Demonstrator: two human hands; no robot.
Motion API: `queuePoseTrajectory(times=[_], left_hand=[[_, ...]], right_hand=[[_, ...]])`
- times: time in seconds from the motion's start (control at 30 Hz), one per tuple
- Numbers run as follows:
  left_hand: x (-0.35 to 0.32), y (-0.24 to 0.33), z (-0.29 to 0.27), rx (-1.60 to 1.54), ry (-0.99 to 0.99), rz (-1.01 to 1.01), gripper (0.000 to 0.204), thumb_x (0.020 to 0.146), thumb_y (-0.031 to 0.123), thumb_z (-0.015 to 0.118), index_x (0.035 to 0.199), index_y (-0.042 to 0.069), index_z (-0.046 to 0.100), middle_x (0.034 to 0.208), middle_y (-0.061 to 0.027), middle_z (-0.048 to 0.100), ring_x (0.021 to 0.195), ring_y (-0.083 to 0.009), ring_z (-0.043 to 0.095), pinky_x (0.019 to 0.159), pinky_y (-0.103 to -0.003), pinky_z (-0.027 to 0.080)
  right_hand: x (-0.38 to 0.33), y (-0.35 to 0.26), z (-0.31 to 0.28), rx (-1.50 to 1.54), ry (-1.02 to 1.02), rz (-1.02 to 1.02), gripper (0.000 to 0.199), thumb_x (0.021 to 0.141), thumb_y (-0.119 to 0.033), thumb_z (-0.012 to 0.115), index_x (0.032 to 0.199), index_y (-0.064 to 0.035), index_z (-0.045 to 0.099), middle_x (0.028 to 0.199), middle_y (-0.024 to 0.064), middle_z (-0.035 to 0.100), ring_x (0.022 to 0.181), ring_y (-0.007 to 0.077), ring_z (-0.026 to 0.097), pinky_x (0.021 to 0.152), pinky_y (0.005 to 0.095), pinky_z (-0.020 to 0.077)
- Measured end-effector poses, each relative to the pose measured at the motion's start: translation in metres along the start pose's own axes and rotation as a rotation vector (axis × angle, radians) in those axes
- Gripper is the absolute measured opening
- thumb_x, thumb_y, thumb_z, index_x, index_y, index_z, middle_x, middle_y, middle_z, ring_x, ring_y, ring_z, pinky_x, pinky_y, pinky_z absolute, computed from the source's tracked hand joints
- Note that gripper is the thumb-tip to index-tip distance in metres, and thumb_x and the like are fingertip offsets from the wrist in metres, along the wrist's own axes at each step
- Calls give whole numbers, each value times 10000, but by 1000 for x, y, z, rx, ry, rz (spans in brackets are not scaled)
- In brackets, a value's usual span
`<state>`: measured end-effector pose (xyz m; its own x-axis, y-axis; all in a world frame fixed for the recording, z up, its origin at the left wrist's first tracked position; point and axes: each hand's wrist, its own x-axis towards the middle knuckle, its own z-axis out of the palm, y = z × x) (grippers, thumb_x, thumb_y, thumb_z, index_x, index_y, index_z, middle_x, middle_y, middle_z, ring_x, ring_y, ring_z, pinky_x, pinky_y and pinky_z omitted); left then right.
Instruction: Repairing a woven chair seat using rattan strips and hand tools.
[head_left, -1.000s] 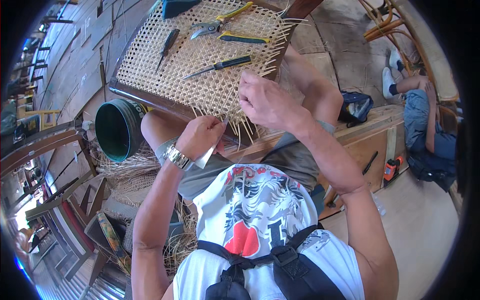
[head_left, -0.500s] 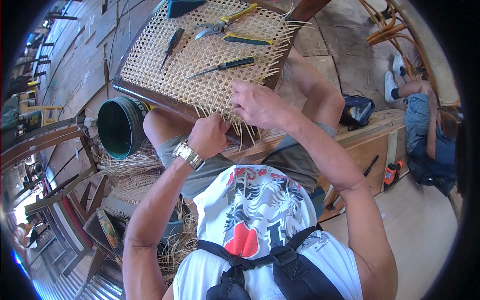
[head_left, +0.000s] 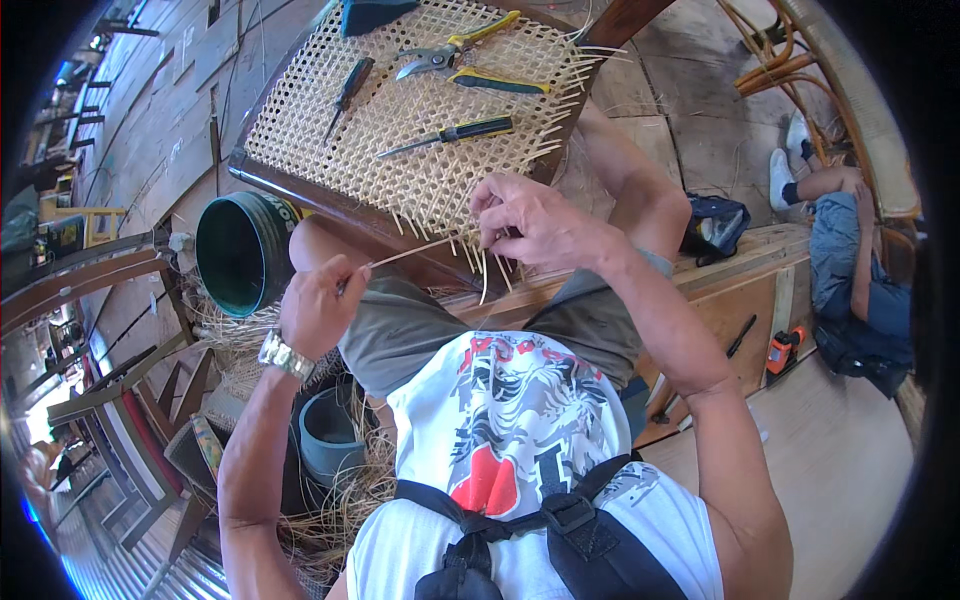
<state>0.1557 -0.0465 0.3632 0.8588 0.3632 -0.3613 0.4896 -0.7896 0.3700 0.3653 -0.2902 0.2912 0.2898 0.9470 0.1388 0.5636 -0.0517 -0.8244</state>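
A woven cane seat [head_left: 300,115] in a dark wooden frame [head_left: 330,204] rests across my knees, with loose strand ends sticking out along its near and right edges. My left hand [head_left: 322,303] is closed on a pale cane strand [head_left: 405,254], which runs taut to the seat's near corner. Over that corner my right hand [head_left: 530,222] is closed with its thumb and fingers bent; what it pinches is hidden. On the cane lie pruning shears [head_left: 432,60], a dark-handled awl [head_left: 349,95] and another pointed tool with a black and yellow handle [head_left: 476,129].
A dark green bucket [head_left: 245,255] stands left of my knee. Below it are a grey pot [head_left: 331,440] and heaps of cane scraps [head_left: 350,500]. A seated person [head_left: 850,240] is at the right, near bent rattan poles [head_left: 775,75] and an orange tool [head_left: 785,348].
My left hand has drawn away from the seat corner, down and to the left, stretching out a cane strand. The right hand has stayed near the corner, shifting slightly right.
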Motion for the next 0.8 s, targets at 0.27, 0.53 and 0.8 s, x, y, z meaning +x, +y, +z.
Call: queuePoseTrajectory(times=[0.27, 0.53, 0.8], left_hand=[[1, 54, -27, -274, 47, 188, 304, 963, 245, 697, 769, 20, 636, 597, -87, 578, 498, -182, 536, 485, -324, 387], [13, 48, 33, -472, 81, 24, 239, 928, 215, 741, 907, 7, 625, 642, -98, 597, 549, -232, 584, 540, -358, 454], [15, 60, 92, -427, 347, 130, 235, 885, 198, 779, 964, 21, 646, 748, -119, 627, 616, -252, 593, 592, -369, 481]], right_hand=[[31, -23, 21, 935, -103, 215, 217, 1038, -204, 625, 1156, -28, 670, 1089, 29, 666, 992, 96, 607, 879, 274, 513], [27, -7, 4, 109, 134, 187, 162, 971, -146, 695, 970, 14, 663, 813, 27, 655, 782, 104, 615, 722, 270, 502], [32, -42, 1, 231, 236, 235, 127, 926, -104, 709, 965, -8, 637, 778, 84, 620, 747, 153, 622, 703, 324, 506]])
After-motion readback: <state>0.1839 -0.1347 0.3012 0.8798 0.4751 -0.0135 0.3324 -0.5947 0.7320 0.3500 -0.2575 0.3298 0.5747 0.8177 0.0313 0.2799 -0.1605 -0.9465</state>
